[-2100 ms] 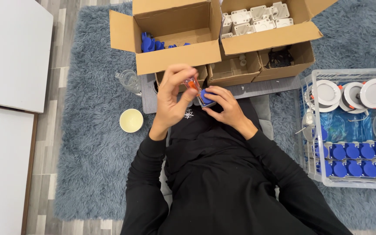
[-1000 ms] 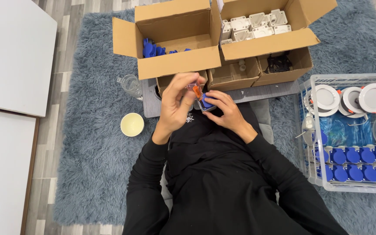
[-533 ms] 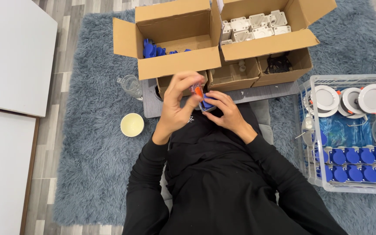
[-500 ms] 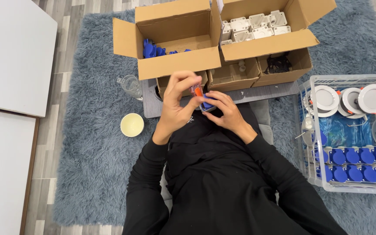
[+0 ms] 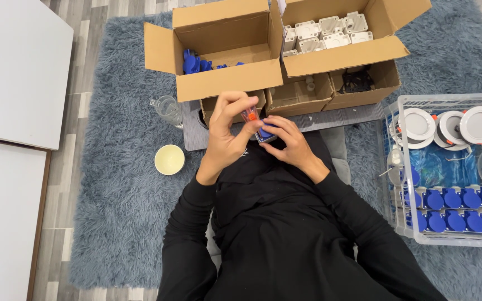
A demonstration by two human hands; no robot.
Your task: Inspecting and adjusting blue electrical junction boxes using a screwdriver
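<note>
Left hand (image 5: pixel 225 136) pinches an orange piece (image 5: pixel 249 115); right hand (image 5: pixel 287 142) grips a blue part (image 5: pixel 265 134); a loose pinch could drop either

Both hands, left hand (image 5: pixel 225 135) and right hand (image 5: pixel 285 142), sit close together just below the front flap of the left cardboard box (image 5: pixel 218 50); boxes wall off the way forward. Open rug (image 5: pixel 118 184) to the left, broken only by a cream cup (image 5: pixel 169 159) and a clear glass jar (image 5: pixel 165 108). To the right, a strip of rug lies open before the plastic crate (image 5: pixel 447 167) blocks further reach
</note>
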